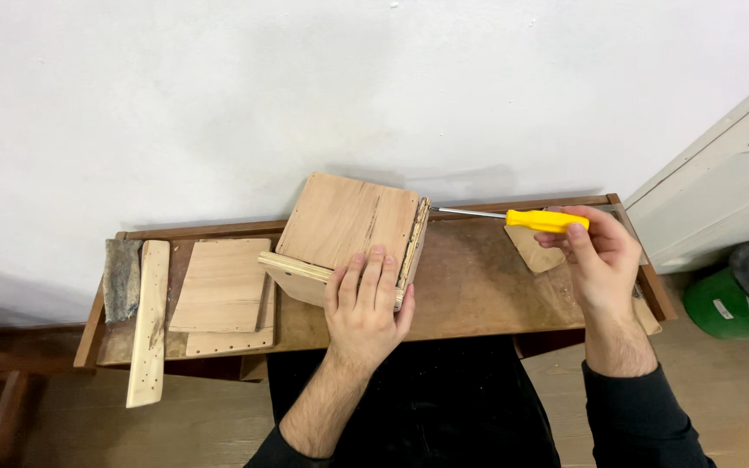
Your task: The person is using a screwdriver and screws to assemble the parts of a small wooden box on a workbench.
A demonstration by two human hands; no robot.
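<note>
On workbench, left hand steadies wooden box; right hand holds screwdriver.

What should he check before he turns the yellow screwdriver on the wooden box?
1. Left hand steadies the wooden box: ok, palm and fingers lie flat on its near edge.
2. Right hand grips the yellow screwdriver: ok, fingers wrap the handle.
3. Tip meets the box's right side: cannot tell, the tip is too small to see at the edge.
4. Screwdriver lies level: ok, the shaft runs about sideways toward the box.
5. Box sits on the workbench: ok, though its left part rests tilted.
6. Loose boards are out of the way: ok, they lie to the left.
</note>
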